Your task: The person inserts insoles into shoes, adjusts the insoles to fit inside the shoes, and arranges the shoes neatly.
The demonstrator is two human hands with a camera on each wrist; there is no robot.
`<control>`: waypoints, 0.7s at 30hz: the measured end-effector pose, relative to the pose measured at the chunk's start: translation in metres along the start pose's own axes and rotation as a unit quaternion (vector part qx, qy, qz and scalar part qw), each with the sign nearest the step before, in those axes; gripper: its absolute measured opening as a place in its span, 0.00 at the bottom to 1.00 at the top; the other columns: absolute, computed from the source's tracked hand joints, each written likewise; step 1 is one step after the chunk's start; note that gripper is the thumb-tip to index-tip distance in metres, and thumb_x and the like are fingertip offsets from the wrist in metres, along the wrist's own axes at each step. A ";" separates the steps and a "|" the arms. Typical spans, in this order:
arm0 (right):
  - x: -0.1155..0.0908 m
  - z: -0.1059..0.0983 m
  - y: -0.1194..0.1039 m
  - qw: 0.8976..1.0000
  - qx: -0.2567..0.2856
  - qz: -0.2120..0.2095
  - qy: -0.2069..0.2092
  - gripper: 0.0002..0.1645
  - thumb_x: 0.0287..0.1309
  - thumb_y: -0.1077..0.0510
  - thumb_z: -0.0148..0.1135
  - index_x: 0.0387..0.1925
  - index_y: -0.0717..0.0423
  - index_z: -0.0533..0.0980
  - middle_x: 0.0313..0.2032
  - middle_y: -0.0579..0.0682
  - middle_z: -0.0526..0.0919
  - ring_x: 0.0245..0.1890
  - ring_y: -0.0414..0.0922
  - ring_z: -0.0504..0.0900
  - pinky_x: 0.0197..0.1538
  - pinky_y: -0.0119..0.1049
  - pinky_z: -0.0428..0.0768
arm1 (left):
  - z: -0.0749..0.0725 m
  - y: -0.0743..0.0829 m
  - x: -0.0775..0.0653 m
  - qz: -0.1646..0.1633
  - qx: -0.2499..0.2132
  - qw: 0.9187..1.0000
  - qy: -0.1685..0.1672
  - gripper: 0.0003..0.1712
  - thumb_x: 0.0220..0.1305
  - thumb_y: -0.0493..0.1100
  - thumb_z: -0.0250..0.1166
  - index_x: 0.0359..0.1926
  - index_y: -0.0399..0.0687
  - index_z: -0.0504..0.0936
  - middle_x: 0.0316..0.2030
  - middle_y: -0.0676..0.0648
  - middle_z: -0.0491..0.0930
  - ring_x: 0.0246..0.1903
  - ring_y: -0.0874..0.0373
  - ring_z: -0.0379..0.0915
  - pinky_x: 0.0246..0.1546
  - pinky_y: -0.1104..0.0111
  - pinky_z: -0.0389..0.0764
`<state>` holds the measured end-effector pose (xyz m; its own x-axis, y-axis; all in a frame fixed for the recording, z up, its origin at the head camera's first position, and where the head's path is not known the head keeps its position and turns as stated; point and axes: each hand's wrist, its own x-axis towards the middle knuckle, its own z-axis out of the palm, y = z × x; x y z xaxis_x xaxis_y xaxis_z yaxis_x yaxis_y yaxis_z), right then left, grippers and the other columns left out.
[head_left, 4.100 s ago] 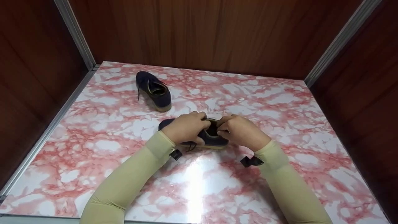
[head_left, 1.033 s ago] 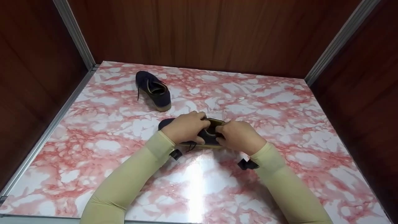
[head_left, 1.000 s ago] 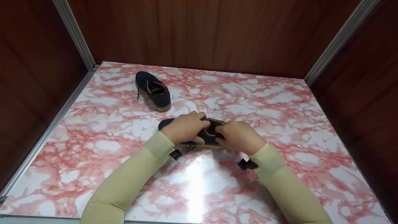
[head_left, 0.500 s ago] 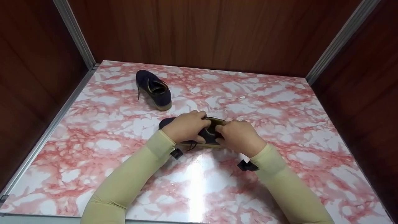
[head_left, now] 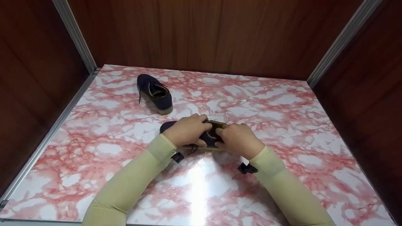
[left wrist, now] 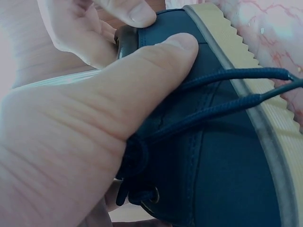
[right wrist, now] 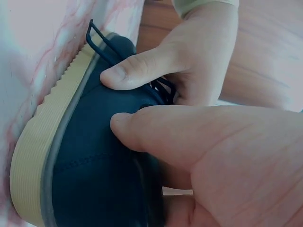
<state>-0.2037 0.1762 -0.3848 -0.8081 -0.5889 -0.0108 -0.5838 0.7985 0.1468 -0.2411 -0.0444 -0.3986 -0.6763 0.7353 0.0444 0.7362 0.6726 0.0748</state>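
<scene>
A dark navy lace-up shoe [head_left: 213, 145] with a tan sole lies sideways at the middle of the table, toe to the left. My left hand [head_left: 187, 129] grips it across the laced part, its thumb [left wrist: 173, 52] pressed on the near side beside a loop of lace [left wrist: 227, 75]. My right hand [head_left: 240, 139] pinches the near edge of the shoe's opening toward the heel. Its thumb [right wrist: 130, 127] lies on the outside while the fingers reach over into the opening. A matching navy shoe [head_left: 154, 92] stands farther back on the left, its lace hanging down.
The table top [head_left: 103, 179] has a red and white marbled pattern. Dark wood panels [head_left: 201, 34] wall in the back and both sides, with metal rails at the corners. Glare shines on the table in front of the held shoe.
My right hand has moved from the heel end of the opening to its near edge, slightly toward my left hand. My left hand and both shoes have stayed in place.
</scene>
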 end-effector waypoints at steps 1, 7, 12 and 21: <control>0.000 0.001 0.000 1.000 0.003 0.002 -0.003 0.20 0.72 0.40 0.72 0.43 0.53 0.83 0.39 0.55 0.89 0.32 0.55 0.90 0.35 0.55 0.89 | 0.000 0.000 0.000 0.000 -0.001 1.000 0.000 0.29 0.64 0.63 0.79 0.55 0.52 0.83 0.59 0.42 0.80 0.53 0.45 0.81 0.52 0.49 0.88; -0.002 0.004 -0.004 1.000 0.002 0.008 -0.018 0.22 0.70 0.39 0.74 0.50 0.52 0.87 0.50 0.56 0.88 0.36 0.58 0.90 0.37 0.56 0.90 | 0.002 0.001 -0.001 0.000 -0.005 1.000 -0.004 0.30 0.64 0.63 0.79 0.58 0.53 0.83 0.59 0.41 0.80 0.53 0.44 0.81 0.53 0.48 0.88; -0.003 0.004 -0.007 1.000 -0.007 0.012 -0.009 0.24 0.67 0.40 0.76 0.50 0.54 0.87 0.50 0.56 0.89 0.36 0.58 0.90 0.36 0.57 0.90 | 0.003 0.002 0.000 -0.002 -0.009 1.000 -0.002 0.30 0.63 0.63 0.79 0.57 0.53 0.83 0.59 0.42 0.80 0.53 0.44 0.81 0.53 0.48 0.88; 0.000 0.006 -0.007 1.000 -0.027 0.010 0.003 0.24 0.70 0.37 0.72 0.40 0.54 0.85 0.36 0.56 0.90 0.27 0.57 0.89 0.30 0.56 0.88 | 0.002 -0.001 0.002 0.002 -0.008 1.000 -0.001 0.29 0.63 0.63 0.80 0.54 0.51 0.82 0.58 0.42 0.80 0.53 0.43 0.81 0.54 0.47 0.87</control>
<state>-0.2000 0.1708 -0.3915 -0.8189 -0.5739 -0.0012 -0.5625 0.8022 0.2000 -0.2429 -0.0436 -0.4003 -0.6734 0.7380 0.0434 0.7383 0.6684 0.0900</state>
